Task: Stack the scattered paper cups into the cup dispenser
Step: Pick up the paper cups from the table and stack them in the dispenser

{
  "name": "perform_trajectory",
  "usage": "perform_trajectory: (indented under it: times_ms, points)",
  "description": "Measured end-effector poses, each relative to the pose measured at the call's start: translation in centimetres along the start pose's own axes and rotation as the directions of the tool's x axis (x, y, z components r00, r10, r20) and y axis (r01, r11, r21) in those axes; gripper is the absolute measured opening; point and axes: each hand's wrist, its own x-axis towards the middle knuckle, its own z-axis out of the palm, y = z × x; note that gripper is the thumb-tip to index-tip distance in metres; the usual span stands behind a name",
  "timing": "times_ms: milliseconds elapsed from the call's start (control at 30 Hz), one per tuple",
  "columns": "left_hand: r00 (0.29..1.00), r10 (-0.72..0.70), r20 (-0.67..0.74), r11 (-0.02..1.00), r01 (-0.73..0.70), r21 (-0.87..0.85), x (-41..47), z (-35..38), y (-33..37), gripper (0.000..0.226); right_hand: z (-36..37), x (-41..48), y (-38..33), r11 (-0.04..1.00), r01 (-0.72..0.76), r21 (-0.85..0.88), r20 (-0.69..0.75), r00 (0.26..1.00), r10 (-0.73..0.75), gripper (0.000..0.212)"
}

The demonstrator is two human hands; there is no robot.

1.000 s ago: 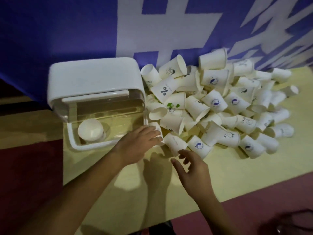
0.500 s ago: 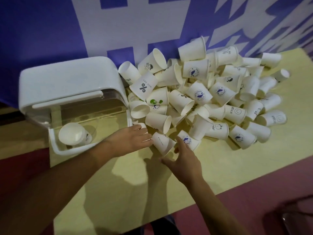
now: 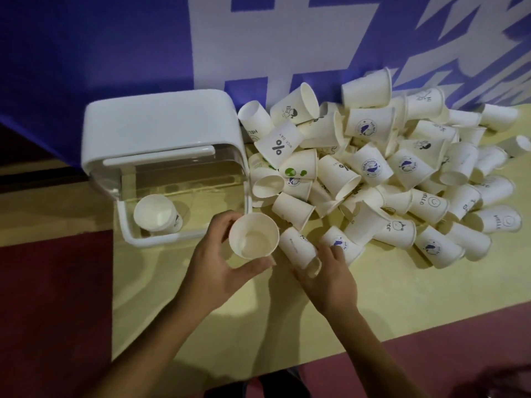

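A white cup dispenser (image 3: 161, 124) with a clear front bin stands at the left of the yellow table; one paper cup (image 3: 156, 214) sits inside it. My left hand (image 3: 212, 262) grips an upright white paper cup (image 3: 254, 235), mouth toward me, just in front of the dispenser's right corner. My right hand (image 3: 327, 274) curls around a cup lying on its side (image 3: 297, 248) at the near edge of the heap. A big pile of white paper cups (image 3: 373, 173), many printed with blue or black logos, spreads to the right.
The yellow table (image 3: 230, 326) ends at a dark red floor on the left and front. A blue and white banner (image 3: 258, 38) hangs behind the pile and dispenser.
My left hand has lifted a cup out of the pile's edge and turned it upright. My right hand has closed around the cup lying beside it.
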Motion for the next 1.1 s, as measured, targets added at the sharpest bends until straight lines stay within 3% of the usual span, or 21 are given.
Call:
perform_trajectory:
  times_ms: [133,233,300,400,533,633,833,1100]
  points:
    - [0.990,-0.035,-0.134,0.997,0.024,-0.079,-1.9,-1.8,-0.2,0.066,-0.8,-1.4,-0.4,0.997,0.039,0.067,-0.047,0.998,-0.036,0.072]
    - [0.978,-0.050,-0.204,0.997,0.036,-0.071,-3.2,-3.3,-0.9,0.066,-1.4,-2.2,-1.3,0.958,0.088,0.273,-0.043,0.996,-0.079,0.066]
    - [0.968,-0.053,-0.245,0.997,0.036,-0.071,-3.9,-4.6,-1.4,0.067,-2.0,-2.6,-2.5,0.928,0.104,0.358,-0.021,0.994,-0.103,0.072]
    - [0.951,-0.047,-0.305,0.998,0.030,-0.061,-4.7,-6.6,-1.8,0.068,-2.5,-3.0,-5.1,0.915,0.165,0.369,-0.018,0.985,-0.170,0.081]
    - [0.907,-0.043,-0.418,0.998,0.017,-0.066,-4.9,-9.0,-2.4,0.071,-2.9,-3.2,-8.9,0.896,0.245,0.370,-0.045,0.968,-0.246,0.070]
    - [0.877,-0.050,-0.479,0.996,0.011,-0.084,-4.7,-10.5,-2.8,0.071,-2.9,-3.2,-11.2,0.882,0.324,0.342,-0.064,0.944,-0.322,0.075]
    - [0.861,-0.032,-0.507,0.996,-0.015,-0.089,-3.7,-12.3,-3.3,0.065,-2.8,-3.5,-14.6,0.824,0.427,0.372,-0.119,0.903,-0.414,0.078]
    - [0.848,0.021,-0.530,0.999,-0.039,-0.023,-0.8,-13.1,-3.3,0.073,-2.1,-3.6,-15.2,0.819,0.427,0.384,-0.099,0.901,-0.423,0.069]
